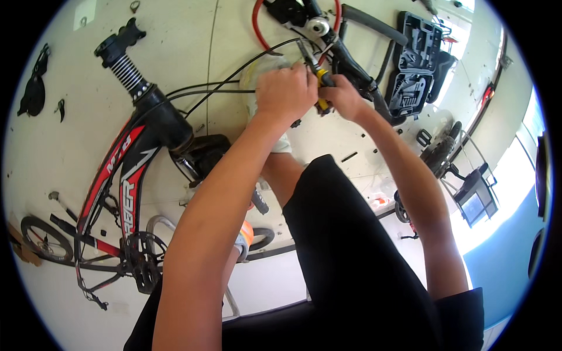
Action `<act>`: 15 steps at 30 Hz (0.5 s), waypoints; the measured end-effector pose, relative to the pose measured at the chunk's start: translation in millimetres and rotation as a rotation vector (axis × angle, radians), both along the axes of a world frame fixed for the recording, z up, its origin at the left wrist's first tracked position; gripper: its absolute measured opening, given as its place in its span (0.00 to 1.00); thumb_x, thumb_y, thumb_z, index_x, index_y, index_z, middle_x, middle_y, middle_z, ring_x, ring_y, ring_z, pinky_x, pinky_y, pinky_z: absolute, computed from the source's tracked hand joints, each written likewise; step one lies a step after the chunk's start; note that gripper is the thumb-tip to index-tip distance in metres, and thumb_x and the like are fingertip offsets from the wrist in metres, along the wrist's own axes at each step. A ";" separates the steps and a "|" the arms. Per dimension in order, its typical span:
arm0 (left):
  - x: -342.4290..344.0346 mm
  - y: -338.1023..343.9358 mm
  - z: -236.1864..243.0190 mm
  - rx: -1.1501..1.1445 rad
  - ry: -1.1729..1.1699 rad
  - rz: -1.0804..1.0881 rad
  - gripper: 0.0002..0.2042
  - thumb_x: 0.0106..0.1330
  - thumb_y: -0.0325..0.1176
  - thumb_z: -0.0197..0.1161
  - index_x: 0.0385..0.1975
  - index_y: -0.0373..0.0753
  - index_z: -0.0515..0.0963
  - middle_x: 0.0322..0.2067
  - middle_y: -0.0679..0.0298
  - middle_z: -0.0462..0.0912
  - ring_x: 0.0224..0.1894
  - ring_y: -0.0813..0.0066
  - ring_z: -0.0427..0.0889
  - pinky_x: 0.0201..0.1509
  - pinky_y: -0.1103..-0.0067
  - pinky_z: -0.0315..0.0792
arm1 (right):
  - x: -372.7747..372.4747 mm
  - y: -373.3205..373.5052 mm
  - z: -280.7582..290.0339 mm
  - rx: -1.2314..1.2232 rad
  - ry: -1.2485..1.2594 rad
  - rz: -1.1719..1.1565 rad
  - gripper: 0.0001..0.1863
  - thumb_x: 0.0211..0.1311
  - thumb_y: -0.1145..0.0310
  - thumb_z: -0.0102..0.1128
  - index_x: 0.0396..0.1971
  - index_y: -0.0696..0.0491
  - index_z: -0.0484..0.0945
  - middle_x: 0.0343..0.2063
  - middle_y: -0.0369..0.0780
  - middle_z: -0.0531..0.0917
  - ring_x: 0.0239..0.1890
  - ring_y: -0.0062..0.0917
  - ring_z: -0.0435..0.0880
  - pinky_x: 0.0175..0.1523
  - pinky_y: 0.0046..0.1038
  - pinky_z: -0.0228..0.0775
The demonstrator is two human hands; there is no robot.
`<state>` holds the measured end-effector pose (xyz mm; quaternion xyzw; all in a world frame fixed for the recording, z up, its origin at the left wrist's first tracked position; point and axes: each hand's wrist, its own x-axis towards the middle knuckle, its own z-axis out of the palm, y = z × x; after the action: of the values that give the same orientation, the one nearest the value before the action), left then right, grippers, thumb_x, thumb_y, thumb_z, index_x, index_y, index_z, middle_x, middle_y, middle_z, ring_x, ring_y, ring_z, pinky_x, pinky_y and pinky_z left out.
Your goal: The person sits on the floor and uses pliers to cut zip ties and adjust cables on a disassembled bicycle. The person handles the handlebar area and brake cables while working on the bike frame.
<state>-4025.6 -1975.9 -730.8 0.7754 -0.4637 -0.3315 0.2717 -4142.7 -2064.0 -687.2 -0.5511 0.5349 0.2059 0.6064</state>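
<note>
Pliers with yellow and black handles [322, 75] point up and away from me, their jaws near the handlebar's cables. Around the handles my right hand [345, 99] is closed. My left hand [287, 90] is a fist right beside the pliers; what its fingers hold, if anything, is hidden. Black cables [219, 88] run from the bicycle frame [132, 158] toward the fist and on to the handlebar [351, 67]. The frame is black and red, with a spring and stem [126, 70] standing at its front. Next to the handlebar curves a red cable [256, 26].
An opened black tool case [413, 64] lies on the floor at far right. Small dark parts, including a pedal [424, 137], are scattered about. At left lies a black saddle-like part [34, 88]. A bicycle wheel [47, 238] sits at lower left, and a screen-like device [477, 196] stands at right.
</note>
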 end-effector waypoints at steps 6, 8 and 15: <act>-2.8 -2.0 2.6 0.040 -0.016 0.007 0.12 0.58 0.37 0.52 0.16 0.40 0.72 0.13 0.56 0.77 0.17 0.55 0.77 0.21 0.64 0.69 | -7.2 -13.9 -4.4 0.107 0.058 0.100 0.11 0.50 0.68 0.55 0.28 0.60 0.75 0.24 0.40 0.80 0.29 0.22 0.80 0.34 0.24 0.72; -4.1 -3.4 2.6 0.060 -0.037 0.010 0.12 0.59 0.37 0.52 0.16 0.39 0.72 0.13 0.56 0.77 0.17 0.56 0.77 0.21 0.64 0.69 | 2.6 -37.4 2.1 0.272 0.160 0.084 0.13 0.50 0.66 0.57 0.32 0.59 0.75 0.27 0.40 0.81 0.32 0.22 0.81 0.36 0.24 0.73; -6.1 -4.7 0.6 0.014 -0.072 0.031 0.13 0.58 0.37 0.53 0.14 0.40 0.71 0.10 0.56 0.75 0.13 0.56 0.76 0.18 0.65 0.68 | 56.1 -109.9 -6.8 0.458 0.513 0.706 0.19 0.45 0.70 0.57 0.37 0.68 0.73 0.24 0.49 0.82 0.23 0.33 0.84 0.33 0.30 0.80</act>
<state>-4031.7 -1980.5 -730.3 0.7959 -0.4588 -0.3022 0.2542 -4086.6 -2173.9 -694.0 -0.4829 0.3885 0.6402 0.4539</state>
